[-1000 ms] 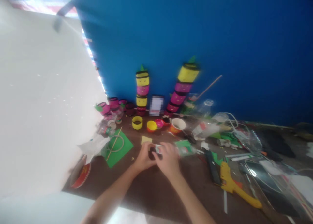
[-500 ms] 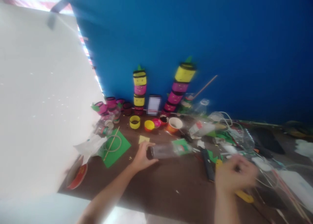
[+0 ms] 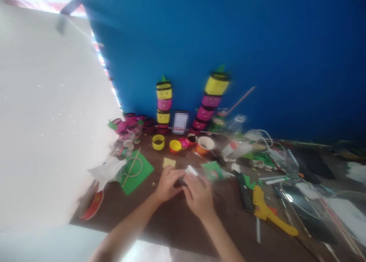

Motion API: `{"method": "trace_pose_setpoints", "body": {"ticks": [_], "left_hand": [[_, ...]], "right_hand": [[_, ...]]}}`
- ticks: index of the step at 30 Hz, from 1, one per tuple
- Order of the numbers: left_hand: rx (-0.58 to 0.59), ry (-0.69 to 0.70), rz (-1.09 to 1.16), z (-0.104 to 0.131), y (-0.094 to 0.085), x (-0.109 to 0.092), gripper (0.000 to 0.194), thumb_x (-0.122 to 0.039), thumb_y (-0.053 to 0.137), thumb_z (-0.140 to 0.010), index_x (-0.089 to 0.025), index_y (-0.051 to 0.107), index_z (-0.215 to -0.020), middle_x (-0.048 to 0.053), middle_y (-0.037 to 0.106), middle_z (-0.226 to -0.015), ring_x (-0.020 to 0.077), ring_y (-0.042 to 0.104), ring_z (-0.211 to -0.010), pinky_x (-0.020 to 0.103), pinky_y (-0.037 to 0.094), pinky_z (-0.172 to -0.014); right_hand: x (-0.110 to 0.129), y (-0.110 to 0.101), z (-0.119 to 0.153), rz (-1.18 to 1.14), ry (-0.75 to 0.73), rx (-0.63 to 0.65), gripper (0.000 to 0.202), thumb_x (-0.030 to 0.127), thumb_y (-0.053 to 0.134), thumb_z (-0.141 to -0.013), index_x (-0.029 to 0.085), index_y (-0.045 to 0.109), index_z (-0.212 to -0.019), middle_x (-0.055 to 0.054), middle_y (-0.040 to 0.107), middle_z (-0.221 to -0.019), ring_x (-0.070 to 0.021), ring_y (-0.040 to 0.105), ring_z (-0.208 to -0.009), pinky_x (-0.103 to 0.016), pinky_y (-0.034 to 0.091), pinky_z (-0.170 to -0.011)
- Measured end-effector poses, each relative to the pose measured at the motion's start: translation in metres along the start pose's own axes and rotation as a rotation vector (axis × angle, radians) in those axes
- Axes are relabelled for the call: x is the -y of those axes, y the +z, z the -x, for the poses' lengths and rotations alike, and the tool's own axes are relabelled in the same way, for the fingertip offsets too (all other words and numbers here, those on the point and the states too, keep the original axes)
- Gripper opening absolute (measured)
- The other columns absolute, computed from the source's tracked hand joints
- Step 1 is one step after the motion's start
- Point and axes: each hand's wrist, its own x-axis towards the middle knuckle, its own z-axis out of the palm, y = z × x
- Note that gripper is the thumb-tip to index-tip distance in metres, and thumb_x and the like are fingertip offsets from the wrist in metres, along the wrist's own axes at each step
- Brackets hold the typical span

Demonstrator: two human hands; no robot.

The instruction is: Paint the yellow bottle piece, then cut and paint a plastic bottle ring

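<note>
At the middle of the table lies a clear plastic bottle on its side, its left part mostly hidden by my hands. My left hand is closed around the bottle's left end. Against that same end is my right hand, its fingers bent over the bottle and close to my left fingertips. A small white piece shows at the right fingers; it is too blurred to name. Behind my left hand lies a pale yellow paper square. A green paper piece sits behind the bottle.
A yellow glue gun and a black bar lie to the right, beside cluttered plastic scraps and cords. Cups, including an orange-white one, stand behind. Two decorated stacks lean at the blue wall. Green paper lies left.
My right hand has moved left from above the glue gun to the bottle, where the white piece now shows. My left hand has stayed at the bottle's end.
</note>
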Motion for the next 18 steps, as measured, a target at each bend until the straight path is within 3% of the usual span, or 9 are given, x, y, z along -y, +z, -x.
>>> {"method": "trace_pose_setpoints", "body": {"ticks": [3, 7, 11, 14, 18], "left_hand": [[-0.020, -0.015, -0.064, -0.001, -0.001, 0.000, 0.046, -0.036, 0.070, -0.072, -0.029, 0.058, -0.115, 0.006, 0.065, -0.115, 0.0261, 0.052, -0.106, 0.050, 0.036, -0.099], [-0.008, -0.022, -0.054, -0.001, -0.001, 0.001, 0.047, -0.039, 0.072, -0.070, -0.029, 0.059, -0.115, 0.006, 0.065, -0.116, 0.0267, 0.053, -0.105, 0.050, 0.038, -0.097], [-0.017, 0.031, -0.057, 0.000, 0.000, 0.003, 0.047, -0.034, 0.069, -0.074, -0.032, 0.057, -0.119, 0.004, 0.062, -0.122, 0.0258, 0.051, -0.107, 0.049, 0.038, -0.098], [-0.027, 0.068, -0.091, 0.001, 0.000, 0.006, 0.044, -0.033, 0.070, -0.073, -0.034, 0.060, -0.116, 0.004, 0.059, -0.126, 0.0259, 0.049, -0.109, 0.049, 0.038, -0.097], [-0.018, 0.058, -0.041, 0.001, 0.000, 0.010, 0.044, -0.035, 0.074, -0.070, -0.039, 0.062, -0.112, 0.003, 0.058, -0.128, 0.0253, 0.050, -0.108, 0.049, 0.038, -0.098]], "right_hand": [[-0.022, -0.009, 0.001, 0.092, 0.141, 0.005, 0.026, 0.022, 0.046, -0.089, 0.021, 0.063, -0.108, -0.006, 0.068, -0.111, -0.0222, 0.059, -0.108, -0.040, 0.030, -0.097], [-0.042, -0.016, -0.001, 0.180, 0.206, 0.028, 0.024, 0.024, 0.046, -0.089, 0.022, 0.066, -0.102, -0.005, 0.071, -0.103, -0.0243, 0.059, -0.106, -0.044, 0.026, -0.097], [-0.036, -0.012, -0.007, 0.150, 0.188, -0.001, 0.018, 0.024, 0.048, -0.087, 0.020, 0.066, -0.088, -0.005, 0.072, -0.095, -0.0245, 0.061, -0.102, -0.045, 0.024, -0.098], [-0.025, -0.007, -0.010, 0.078, 0.141, 0.007, 0.019, 0.024, 0.047, -0.088, 0.020, 0.065, -0.091, -0.007, 0.071, -0.099, -0.0238, 0.061, -0.101, -0.046, 0.019, -0.101], [-0.020, -0.002, -0.014, 0.051, 0.193, 0.018, 0.018, 0.029, 0.049, -0.087, 0.019, 0.064, -0.091, -0.008, 0.071, -0.099, -0.0244, 0.060, -0.098, -0.047, 0.019, -0.101]]}}
